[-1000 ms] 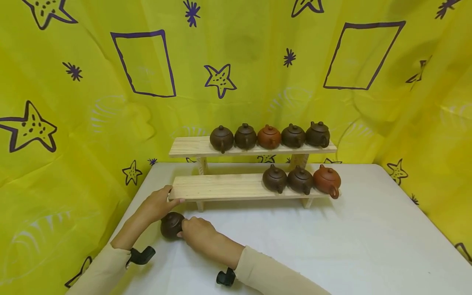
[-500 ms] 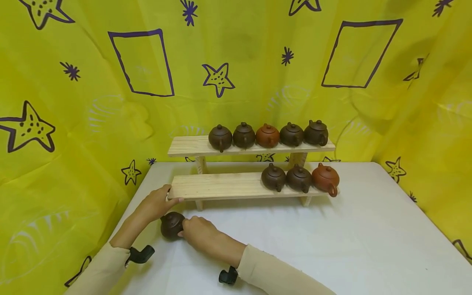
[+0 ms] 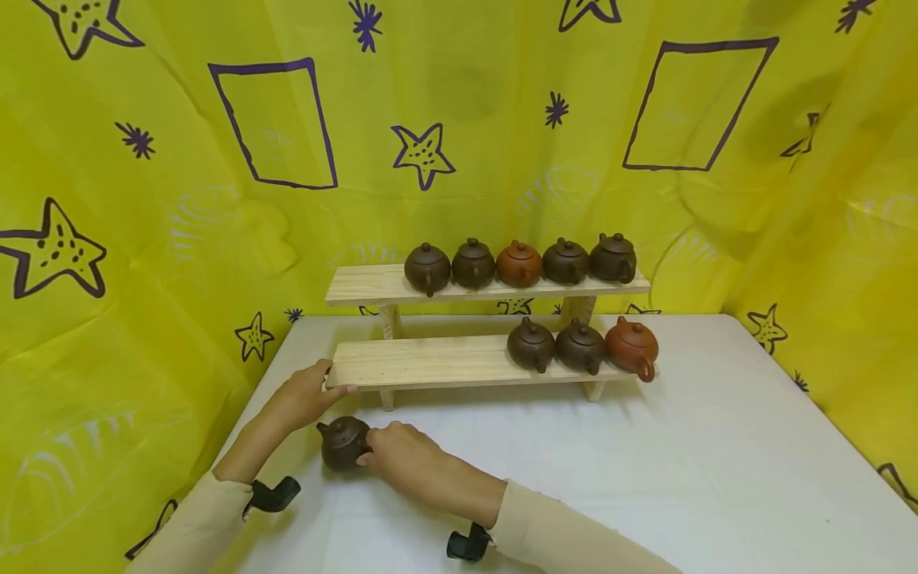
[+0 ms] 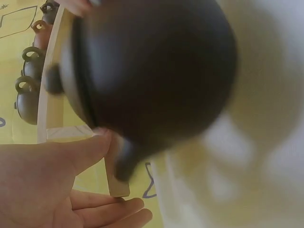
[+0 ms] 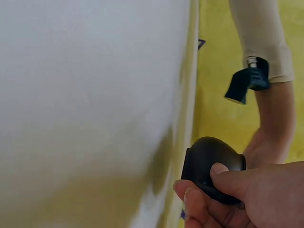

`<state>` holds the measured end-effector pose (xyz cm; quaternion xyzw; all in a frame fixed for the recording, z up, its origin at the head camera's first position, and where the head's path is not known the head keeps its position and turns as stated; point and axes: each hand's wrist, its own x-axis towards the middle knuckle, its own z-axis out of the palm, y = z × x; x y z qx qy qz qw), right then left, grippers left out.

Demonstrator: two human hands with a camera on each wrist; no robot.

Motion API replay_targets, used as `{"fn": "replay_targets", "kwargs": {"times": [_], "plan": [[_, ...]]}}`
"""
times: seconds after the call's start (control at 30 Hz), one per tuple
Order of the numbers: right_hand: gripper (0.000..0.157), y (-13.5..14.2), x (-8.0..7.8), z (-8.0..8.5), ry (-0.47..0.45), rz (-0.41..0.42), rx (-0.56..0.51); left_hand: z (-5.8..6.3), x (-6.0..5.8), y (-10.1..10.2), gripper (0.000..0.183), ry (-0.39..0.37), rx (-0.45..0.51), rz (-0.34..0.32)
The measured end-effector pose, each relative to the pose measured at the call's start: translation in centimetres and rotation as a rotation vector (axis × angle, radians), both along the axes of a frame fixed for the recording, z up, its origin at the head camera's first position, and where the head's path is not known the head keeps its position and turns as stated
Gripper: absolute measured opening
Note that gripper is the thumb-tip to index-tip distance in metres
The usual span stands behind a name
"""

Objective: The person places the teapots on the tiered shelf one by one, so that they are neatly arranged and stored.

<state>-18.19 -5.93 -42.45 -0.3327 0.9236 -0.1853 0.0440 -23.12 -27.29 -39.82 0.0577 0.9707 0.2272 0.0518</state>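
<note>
A dark brown clay teapot (image 3: 343, 444) is held by my right hand (image 3: 410, 464) at its handle side, with the spout pointing left. In the right wrist view, my thumb (image 5: 232, 180) and curled fingers pinch the teapot (image 5: 205, 154) near the handle, which they hide. My left hand (image 3: 303, 397) grips the left end of the lower board of a two-tier wooden shelf (image 3: 416, 363), thumb along the front edge. Close to the left wrist camera, the teapot (image 4: 161, 66) looms large and blurred, hiding part of the shelf behind it.
Several teapots (image 3: 473, 265) line the upper board (image 3: 362, 283), one of them reddish. On the lower board's right part stand two dark teapots (image 3: 531, 347) and a reddish one (image 3: 631, 347). A white-covered table (image 3: 645, 462) lies below; a yellow curtain (image 3: 488, 80) surrounds it.
Over the last half second my right hand has drawn the teapot slightly to the right, away from the left forearm, so its spout now shows. The left hand stays on the shelf end.
</note>
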Motion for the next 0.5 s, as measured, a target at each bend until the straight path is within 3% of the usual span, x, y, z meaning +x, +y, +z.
{"fn": "replay_targets", "kwargs": {"times": [0.17, 0.37, 0.5], "plan": [[0.027, 2.4, 0.0, 1.6, -0.033, -0.013, -0.024, 0.1, 0.1, -0.1, 0.077, -0.005, 0.016, 0.001], [0.022, 6.1, -0.8, 3.1, -0.088, -0.054, -0.153, -0.1, 0.1, -0.1, 0.073, 0.002, 0.025, -0.002], [0.024, 8.3, -1.6, 4.0, -0.061, -0.113, -0.2, 0.0, 0.1, -0.1, 0.072, 0.012, 0.017, -0.004]]}}
